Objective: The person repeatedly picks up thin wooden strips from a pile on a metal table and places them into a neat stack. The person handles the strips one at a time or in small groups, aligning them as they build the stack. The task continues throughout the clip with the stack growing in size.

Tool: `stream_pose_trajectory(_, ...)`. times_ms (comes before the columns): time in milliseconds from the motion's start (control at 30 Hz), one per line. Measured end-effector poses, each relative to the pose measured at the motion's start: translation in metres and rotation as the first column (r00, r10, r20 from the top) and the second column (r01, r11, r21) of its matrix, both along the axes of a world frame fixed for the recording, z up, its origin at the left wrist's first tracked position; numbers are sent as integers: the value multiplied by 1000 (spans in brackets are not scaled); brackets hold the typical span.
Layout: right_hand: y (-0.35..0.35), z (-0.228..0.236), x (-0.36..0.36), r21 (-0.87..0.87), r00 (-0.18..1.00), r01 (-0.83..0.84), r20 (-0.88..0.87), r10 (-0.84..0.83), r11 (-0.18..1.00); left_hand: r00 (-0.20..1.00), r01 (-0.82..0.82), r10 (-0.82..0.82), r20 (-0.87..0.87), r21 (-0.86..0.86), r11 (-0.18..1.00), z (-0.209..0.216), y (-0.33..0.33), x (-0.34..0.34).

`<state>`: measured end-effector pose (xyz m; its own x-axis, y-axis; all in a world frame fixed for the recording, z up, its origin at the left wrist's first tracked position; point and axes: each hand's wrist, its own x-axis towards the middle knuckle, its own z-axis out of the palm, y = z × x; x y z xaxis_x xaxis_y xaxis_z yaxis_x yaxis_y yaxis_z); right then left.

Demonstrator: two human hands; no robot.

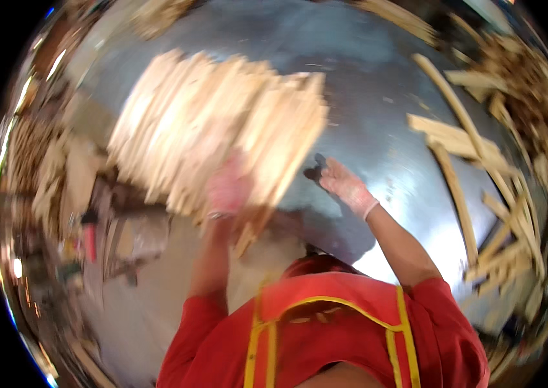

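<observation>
Pale wooden strips [190,129] lie side by side in a wide batch on the grey metal table [364,84], a little left of the middle. My left hand [229,184], in a pinkish work glove, is over the near part of the strips; motion smears its fingers. To the right of the batch, my gloved right hand [346,184] is closed, with a small dark object [320,159] at its fingertips. Its kind is too blurred to tell. One strip [245,239] sticks out toward me past the table's near edge.
Loose wooden pieces [455,139] lie scattered on the table's right side. A heap of wood scraps [519,84] stands at the far right. More boards [410,19] lie at the back edge, and stacked wood [48,161] fills the left.
</observation>
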<state>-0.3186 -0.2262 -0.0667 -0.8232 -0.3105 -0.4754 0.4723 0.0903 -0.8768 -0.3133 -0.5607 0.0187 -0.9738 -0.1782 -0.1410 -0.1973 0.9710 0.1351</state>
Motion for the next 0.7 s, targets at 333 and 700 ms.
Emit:
stream_pose_trajectory(333, 361, 84, 108, 996, 982, 77, -68, -178, 44, 966, 218, -244, -84, -239, 946, 23, 96, 7)
stream_pose_trajectory(700, 322, 96, -10, 295, 957, 129, -287, -41, 947, 775, -523, -455, 439, 849, -71, -11, 416, 67)
